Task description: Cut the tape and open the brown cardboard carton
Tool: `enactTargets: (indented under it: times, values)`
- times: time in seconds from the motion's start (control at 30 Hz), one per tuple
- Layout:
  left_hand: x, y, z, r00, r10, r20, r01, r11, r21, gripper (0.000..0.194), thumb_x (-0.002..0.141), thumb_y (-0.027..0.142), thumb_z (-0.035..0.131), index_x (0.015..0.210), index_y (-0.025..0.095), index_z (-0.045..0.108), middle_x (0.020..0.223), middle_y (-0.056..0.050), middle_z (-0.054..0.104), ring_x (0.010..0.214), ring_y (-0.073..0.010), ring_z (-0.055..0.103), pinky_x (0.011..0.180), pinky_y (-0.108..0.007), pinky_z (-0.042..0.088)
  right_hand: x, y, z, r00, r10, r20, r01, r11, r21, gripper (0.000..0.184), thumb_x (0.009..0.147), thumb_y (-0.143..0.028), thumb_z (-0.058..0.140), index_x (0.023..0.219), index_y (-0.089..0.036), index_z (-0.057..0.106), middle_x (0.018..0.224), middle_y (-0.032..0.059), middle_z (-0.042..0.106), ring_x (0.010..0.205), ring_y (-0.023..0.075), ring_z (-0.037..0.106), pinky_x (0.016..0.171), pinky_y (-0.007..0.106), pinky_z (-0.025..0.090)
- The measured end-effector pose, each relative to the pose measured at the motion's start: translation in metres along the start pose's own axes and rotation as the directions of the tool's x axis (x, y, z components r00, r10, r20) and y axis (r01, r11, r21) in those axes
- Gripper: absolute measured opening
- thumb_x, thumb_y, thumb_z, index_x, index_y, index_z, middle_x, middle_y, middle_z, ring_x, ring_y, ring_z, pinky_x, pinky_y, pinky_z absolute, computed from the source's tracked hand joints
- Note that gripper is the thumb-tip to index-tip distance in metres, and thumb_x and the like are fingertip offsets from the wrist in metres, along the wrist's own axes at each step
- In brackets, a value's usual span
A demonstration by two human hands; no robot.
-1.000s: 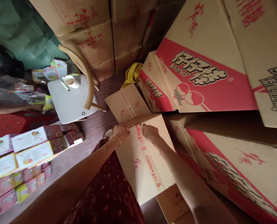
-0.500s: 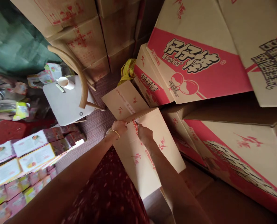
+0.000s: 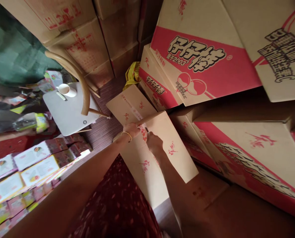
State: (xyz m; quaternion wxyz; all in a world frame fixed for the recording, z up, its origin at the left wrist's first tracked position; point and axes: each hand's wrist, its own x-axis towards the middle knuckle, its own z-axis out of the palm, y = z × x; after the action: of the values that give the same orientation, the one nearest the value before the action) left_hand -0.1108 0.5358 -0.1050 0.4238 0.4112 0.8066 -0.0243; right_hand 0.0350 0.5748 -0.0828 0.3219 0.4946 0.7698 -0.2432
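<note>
The right hand (image 3: 154, 142)'s grip is closed round a tool (image 3: 147, 130) at the box (image 3: 147, 178); the left hand (image 3: 131, 129)'s is unclear. Right of the box, a carton (image 3: 212, 66) reads "仔仔棒", "2003".

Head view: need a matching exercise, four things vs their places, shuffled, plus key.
Things:
1. White cup
2. Bracelet
3. Right hand
4. Crumpled yellow plastic

Places:
A. At the printed tape on the carton
B. Beside a red-panelled box
C. On the chair seat
D. Around the wrist of the left hand

Pairs: 1-C, 2-D, 3-A, 4-B
</note>
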Motion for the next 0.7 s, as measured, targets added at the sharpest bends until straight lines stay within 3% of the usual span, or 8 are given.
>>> enactTargets:
  times: [0.27,0.47,0.7]
  values:
    - [0.005,-0.005,0.008,1.0,0.021,-0.019,-0.021,0.999,-0.028,0.029,0.081,0.02,0.048,0.096,0.018,0.072,0.113,-0.011,0.072,0.107,-0.026,0.065,0.094,-0.038,0.046,0.011,-0.01,0.0,0.999,-0.03,0.018,0.03,0.999,0.011,0.037,0.103,-0.037,0.025,0.121,-0.019,0.053,0.102,0.0143,0.069,0.099,0.027,0.068,0.082,0.038,0.052]
    - [0.009,-0.014,0.019,0.998,0.033,-0.052,-0.036,0.998,-0.059,0.024,0.079,0.016,0.048,0.086,0.019,0.071,0.099,-0.008,0.073,0.096,-0.0235,0.066,0.084,-0.033,0.047,0.024,-0.011,0.001,0.994,-0.1,0.032,0.1,0.995,0.005,0.038,0.101,-0.03,0.028,0.127,-0.022,0.053,0.103,0.0125,0.07,0.098,0.0269,0.068,0.081,0.038,0.052]
    - [0.013,-0.023,0.032,0.997,0.008,-0.075,-0.017,0.993,-0.115,0.022,0.077,0.013,0.047,0.084,0.019,0.067,0.09,-0.005,0.071,0.085,-0.0185,0.062,0.075,-0.028,0.044,0.016,-0.016,-0.004,0.99,-0.133,0.046,0.136,0.988,-0.079,0.043,0.095,-0.018,0.035,0.136,-0.02,0.049,0.105,0.0148,0.07,0.099,0.0264,0.068,0.082,0.037,0.052]
